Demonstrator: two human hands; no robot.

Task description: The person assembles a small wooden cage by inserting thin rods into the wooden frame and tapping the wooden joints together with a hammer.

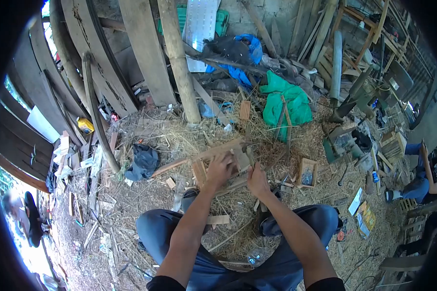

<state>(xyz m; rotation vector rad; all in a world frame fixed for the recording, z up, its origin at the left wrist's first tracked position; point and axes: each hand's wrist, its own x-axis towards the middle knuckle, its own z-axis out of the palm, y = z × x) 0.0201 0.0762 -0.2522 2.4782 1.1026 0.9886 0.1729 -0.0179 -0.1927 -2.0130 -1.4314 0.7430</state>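
Between my knees and the wooden post, a small wooden frame of boards (198, 170) lies on the straw-covered ground. My left hand (220, 168) rests on it with the fingers spread over its middle; whether a small piece is under them is hidden. My right hand (258, 180) is closed around the handle of a hammer (250, 154), whose head is at the frame's upper right corner. Right of my right hand stands a small wooden box (307, 172) with small metal bits inside, probably nails.
A dark plastic bag (144, 162) lies at the left. Beyond are a wooden post (179, 63) and a green bag (286, 104). A metal machine (342, 145) stands at the right, near a seated person (417, 186). Another person (22, 213) is at the far left.
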